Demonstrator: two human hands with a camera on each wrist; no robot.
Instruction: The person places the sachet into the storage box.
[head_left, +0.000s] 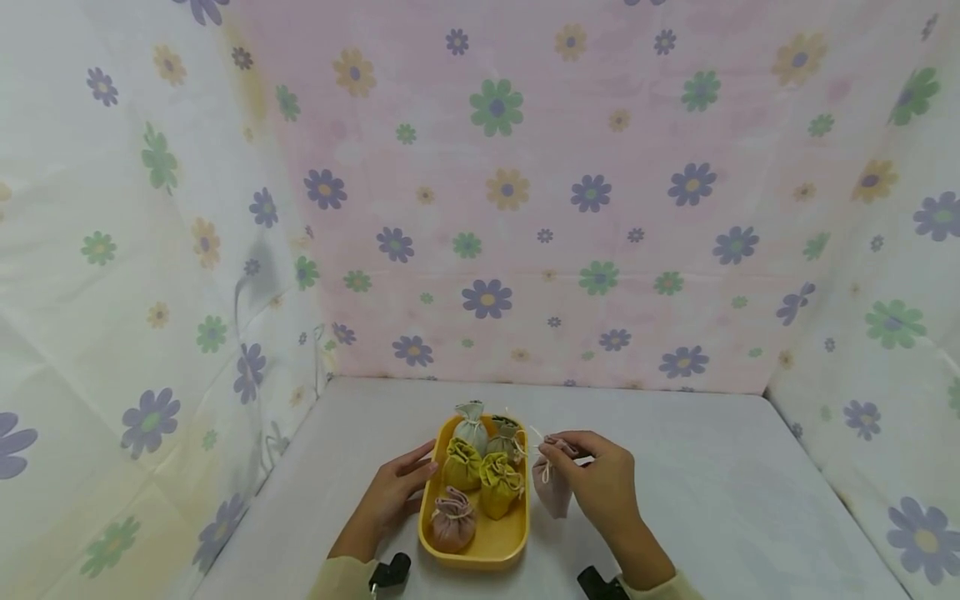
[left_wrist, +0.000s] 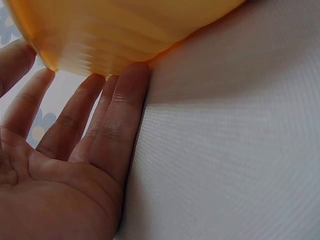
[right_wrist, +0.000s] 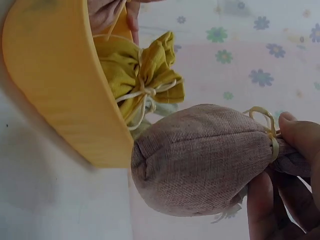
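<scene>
My right hand [head_left: 606, 477] pinches the tied neck of a mauve drawstring pouch [head_left: 552, 487], just right of a yellow tray [head_left: 491, 542]. In the right wrist view the pouch [right_wrist: 200, 160] hangs full and rounded, its pale cord knotted by my thumb. My left hand [head_left: 393, 496] touches the tray's left wall with extended fingers; the left wrist view shows the fingertips [left_wrist: 132, 75] against that wall. Inside the tray are a pale pouch [head_left: 471, 432], a grey-green pouch [head_left: 505, 437], two mustard pouches, one nearer the middle [head_left: 498, 483], and another mauve pouch [head_left: 453, 523].
A white tabletop [head_left: 720, 500] lies under the tray. Flower-printed cloth [head_left: 525, 250] stands behind it and along both sides. Black wrist cameras sit on both wrists, the left one [head_left: 392, 571] close to the tray's near corner.
</scene>
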